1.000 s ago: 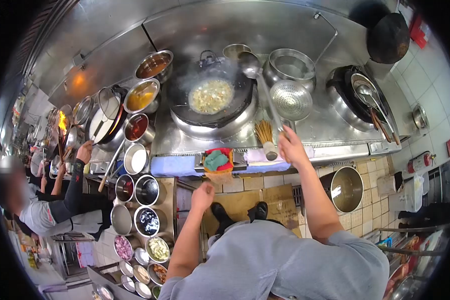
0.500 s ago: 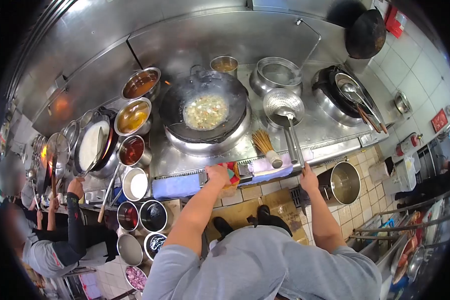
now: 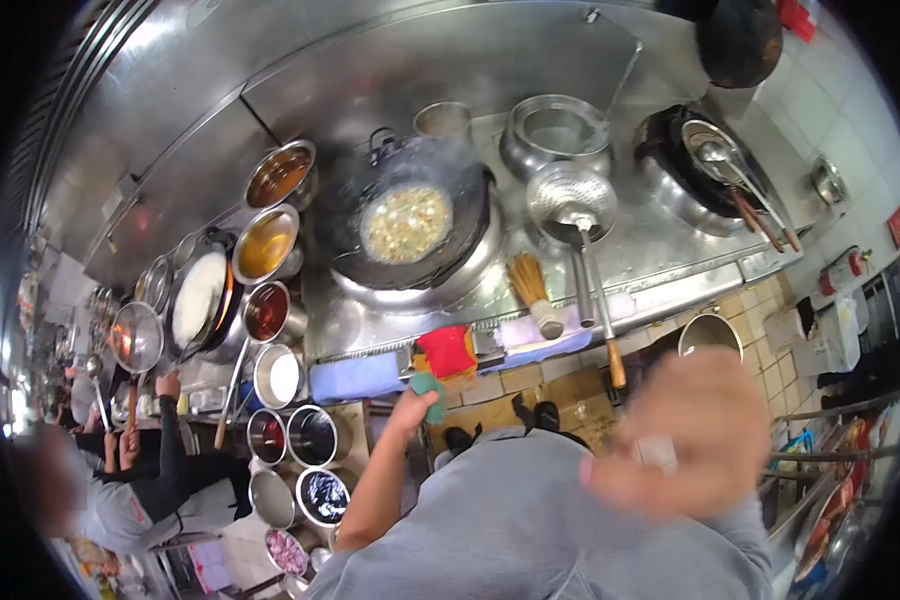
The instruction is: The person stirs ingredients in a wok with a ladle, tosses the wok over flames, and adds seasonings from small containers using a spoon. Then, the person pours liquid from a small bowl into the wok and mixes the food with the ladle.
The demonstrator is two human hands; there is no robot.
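Note:
My left hand (image 3: pixel 408 410) is closed around a small green cloth (image 3: pixel 428 393), just in front of the stove's edge. A red cloth (image 3: pixel 446 352) lies on that edge close by. My right hand (image 3: pixel 685 435) is raised near the camera and smeared by motion, so its fingers cannot be made out. Behind it, a ladle (image 3: pixel 598 300) with a wooden handle end rests its bowl in a perforated strainer (image 3: pixel 570 195). Pale, chunky food in liquid (image 3: pixel 407 222) fills the bottom of a steaming wok (image 3: pixel 340 215) ahead. A bamboo brush (image 3: pixel 530 285) lies beside the ladle.
Sauce and oil pots (image 3: pixel 266 245) line the wok's left side. A steel pot (image 3: pixel 558 135) stands at the back, and another wok (image 3: pixel 660 170) is at right. A co-worker (image 3: pixel 140 500) works at a wok of white liquid (image 3: pixel 200 295) on the left.
My right hand has let go of the ladle handle and risen toward the camera. My left hand has drawn back from the red cloth with the green cloth in it.

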